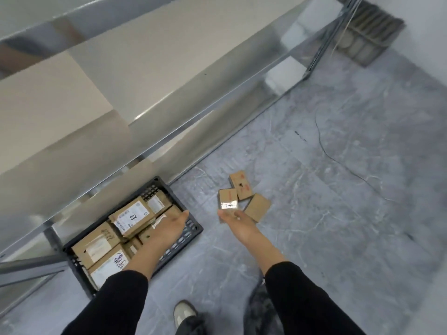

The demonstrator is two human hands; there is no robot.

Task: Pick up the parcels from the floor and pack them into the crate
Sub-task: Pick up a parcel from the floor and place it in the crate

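Shelving: a metal shelving rack (169, 76) fills the upper left; its lower rail runs diagonally just above the crate.
Floor: grey marbled floor (338, 213), with a thin dark cable (324, 146) trailing across it to the right.
Wall vent: a dark grille (370, 32) sits at the top right corner.
Shoe: a pale shoe (183, 313) shows at the bottom edge, between the two black sleeves.
Crate: a black slotted plastic crate (193, 228) stands on the floor partly under the rack, already crowded with labelled cardboard parcels (130, 216) lying flat and overlapping.
Left hand: the left hand (169, 226) reaches over the crate's right side, palm flat and fingers spread, gripping nothing; it hides part of the parcels beneath.
Loose parcels: three small cardboard boxes lie clustered on the floor right of the crate: a labelled box (227, 199), an arrow-marked box (241, 184) behind it, and a plain box (257, 207) to its right.
Right hand: the right hand (238, 223) is loosely open with fingertips at the near edge of the labelled box; whether they touch it is unclear.
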